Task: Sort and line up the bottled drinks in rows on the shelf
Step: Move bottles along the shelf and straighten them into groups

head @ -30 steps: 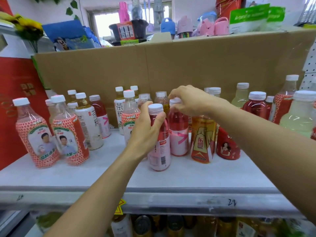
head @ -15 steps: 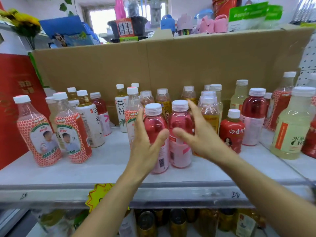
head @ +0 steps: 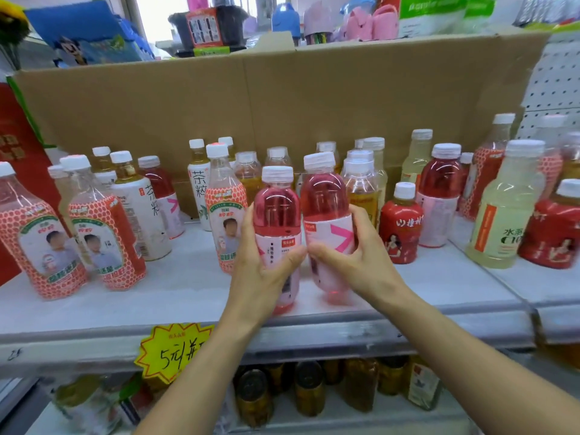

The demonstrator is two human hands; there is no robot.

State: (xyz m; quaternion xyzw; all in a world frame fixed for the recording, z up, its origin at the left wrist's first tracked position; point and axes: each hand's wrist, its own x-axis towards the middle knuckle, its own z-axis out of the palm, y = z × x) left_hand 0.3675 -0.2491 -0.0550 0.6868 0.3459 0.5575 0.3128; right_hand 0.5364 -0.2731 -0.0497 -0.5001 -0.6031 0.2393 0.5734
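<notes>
Crowded white shelf (head: 175, 287) here: on the left, bottles in red-dotted labels (head: 103, 243) stand near the front, a white tea bottle (head: 141, 215) just behind them. Front and middle, two pink drink bottles (head: 276, 215) stand side by side, touching, with amber bottles (head: 361, 196) ranked behind toward the cardboard (head: 282, 105) at the far edge. To the right, a squat red bottle (head: 400, 227), then a tall pale-green bottle (head: 502, 215); a yellow price tag (head: 175, 353) hangs on the near lip.

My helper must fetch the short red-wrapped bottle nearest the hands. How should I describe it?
On the white shelf before the cardboard wall, look just right of the right hand. The short red bottle stands there, wrapped in red with a woman's figure; its taller neighbours show their liquid, and its twin sits at the far right.
</notes>
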